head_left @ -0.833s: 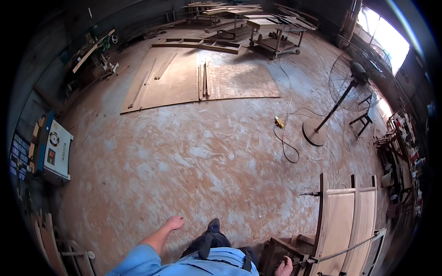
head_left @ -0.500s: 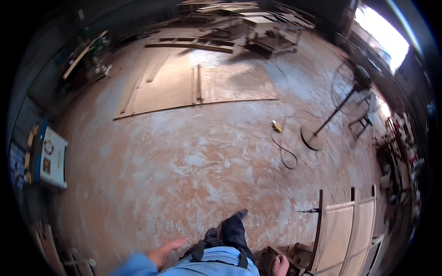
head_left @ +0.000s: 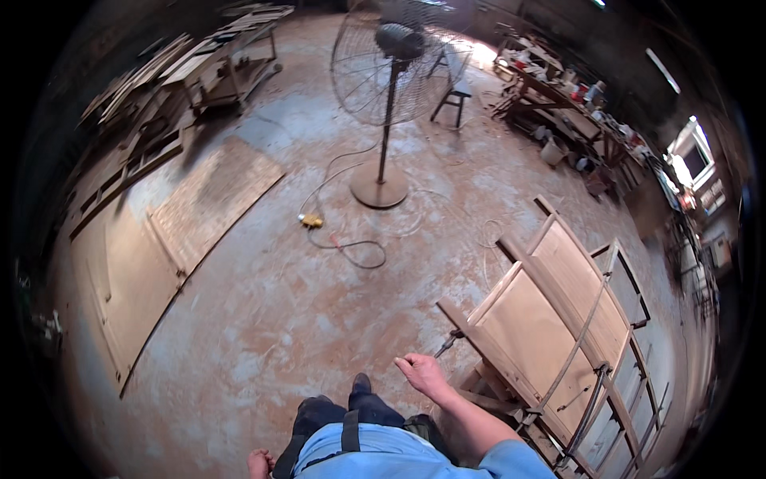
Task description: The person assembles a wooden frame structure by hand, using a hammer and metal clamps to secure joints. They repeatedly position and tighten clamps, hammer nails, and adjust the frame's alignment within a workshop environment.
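Reaching forward of my body, my right hand (head_left: 423, 375) has its fingers loosely curled in and nothing visible in them. It is nearest to the wooden door panel (head_left: 527, 315), a framed piece lying raised on a support, but stays apart from it. A metal bar clamp (head_left: 582, 343) crosses the panel, and the end of another clamp (head_left: 449, 343) sticks out at its near left corner. Low beside my left hip hangs my left hand (head_left: 260, 463), partly cut off by the lower edge, its fingers curled and no object showing.
A standing fan (head_left: 388, 120) rises ahead, with a yellow power tool or plug (head_left: 311, 220) and its cord on the floor. Plywood sheets (head_left: 128, 279) lie to the left. A cluttered workbench (head_left: 574, 104) and a dark stool (head_left: 452, 102) stand at far right.
My view has turned right, bringing the fan and door panel nearer the middle. My right hand has swung forward; my left has dropped back to my side and its fingers have curled.
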`<action>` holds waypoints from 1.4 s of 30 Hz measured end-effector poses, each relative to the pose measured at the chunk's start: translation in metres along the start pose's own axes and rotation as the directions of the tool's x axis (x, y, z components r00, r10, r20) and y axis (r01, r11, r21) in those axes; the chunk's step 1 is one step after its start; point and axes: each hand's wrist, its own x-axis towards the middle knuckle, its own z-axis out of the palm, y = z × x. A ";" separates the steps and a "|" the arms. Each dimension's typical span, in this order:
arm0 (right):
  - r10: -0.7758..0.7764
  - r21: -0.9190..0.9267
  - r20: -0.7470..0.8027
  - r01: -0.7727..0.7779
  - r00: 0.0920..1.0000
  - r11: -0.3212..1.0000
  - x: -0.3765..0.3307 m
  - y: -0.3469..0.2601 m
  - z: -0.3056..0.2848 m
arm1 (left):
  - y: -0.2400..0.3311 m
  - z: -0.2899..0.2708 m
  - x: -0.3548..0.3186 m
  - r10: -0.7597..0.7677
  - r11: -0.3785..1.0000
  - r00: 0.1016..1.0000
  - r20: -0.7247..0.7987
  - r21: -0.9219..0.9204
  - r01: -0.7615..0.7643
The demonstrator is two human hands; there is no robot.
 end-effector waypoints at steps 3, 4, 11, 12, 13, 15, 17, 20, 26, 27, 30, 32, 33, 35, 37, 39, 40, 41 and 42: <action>0.078 0.107 -0.069 -0.071 0.995 0.992 0.028 -0.010 -0.004 | 0.036 -0.015 0.074 0.243 0.878 0.959 0.144 0.389 -0.281; 0.060 0.100 -0.123 -0.048 0.991 0.994 0.034 -0.008 -0.002 | 0.053 -0.012 0.096 0.315 0.710 0.901 0.298 0.556 -0.432; 0.258 0.035 -0.101 -0.256 0.961 0.966 0.068 -0.001 0.012 | 0.235 0.027 0.187 0.309 0.436 0.775 0.552 0.642 -0.631; 0.281 0.034 -0.116 -0.279 0.953 0.960 0.072 0.002 0.018 | 0.268 0.034 0.193 0.308 0.428 0.764 0.567 0.635 -0.643; 0.301 0.031 -0.121 -0.300 0.946 0.953 0.077 0.000 0.020 | 0.299 0.037 0.195 0.306 0.421 0.755 0.580 0.629 -0.654; 0.343 0.055 -0.139 -0.338 0.929 0.939 0.089 -0.018 0.013 | 0.349 0.041 0.196 0.310 0.415 0.736 0.603 0.610 -0.675; 0.384 0.100 -0.170 -0.372 0.907 0.923 0.099 -0.025 0.014 | 0.397 0.042 0.194 0.284 0.451 0.742 0.607 0.598 -0.662; 0.419 0.183 -0.211 -0.385 0.883 0.905 0.108 -0.030 0.015 | 0.458 0.059 0.237 -0.178 0.718 0.879 0.443 0.669 -0.191; 0.438 0.220 -0.384 -0.381 0.813 0.898 0.125 -0.005 0.019 | 0.547 0.157 0.310 -0.076 0.792 0.861 0.503 0.555 -0.255; 0.444 0.220 -0.418 -0.386 0.793 0.896 0.127 -0.001 0.018 | 0.562 0.180 0.285 0.030 0.773 0.848 0.529 0.526 -0.355; 0.512 0.314 -0.394 -0.412 0.763 0.855 0.159 0.007 0.005 | 0.595 0.233 0.251 0.139 0.722 0.775 0.617 0.473 -0.506; 0.511 0.308 -0.445 -0.410 0.735 0.858 0.183 0.008 -0.006 | 0.622 0.267 0.201 0.143 0.599 0.722 0.677 0.521 -0.608; 0.518 0.308 -0.459 -0.417 0.722 0.855 0.193 0.004 -0.010 | 0.638 0.278 0.187 0.244 0.351 0.592 0.768 0.499 -0.792; 0.455 0.322 -0.536 -0.325 0.712 0.889 0.204 -0.008 -0.027 | 0.662 0.295 0.168 0.236 0.134 0.492 0.838 0.474 -0.870; 0.491 0.397 -0.513 -0.312 0.704 0.863 0.213 -0.012 -0.038 | 0.665 0.302 0.171 0.163 0.261 0.591 0.790 0.544 -0.798; 0.545 0.460 -0.504 -0.327 0.670 0.826 0.223 -0.011 -0.047 | 0.673 0.310 0.192 0.096 0.372 0.650 0.754 0.578 -0.726; 0.584 0.490 -0.495 -0.347 0.644 0.799 0.224 -0.014 -0.050 | 0.678 0.309 0.200 0.067 0.341 0.666 0.743 0.610 -0.715; 0.621 0.522 -0.486 -0.366 0.615 0.771 0.226 -0.017 -0.054 | 0.681 0.308 0.208 0.043 0.293 0.678 0.733 0.640 -0.710; 0.649 0.558 -0.467 -0.369 0.601 0.743 0.229 -0.018 -0.061 | 0.687 0.306 0.215 0.020 0.242 0.690 0.723 0.667 -0.705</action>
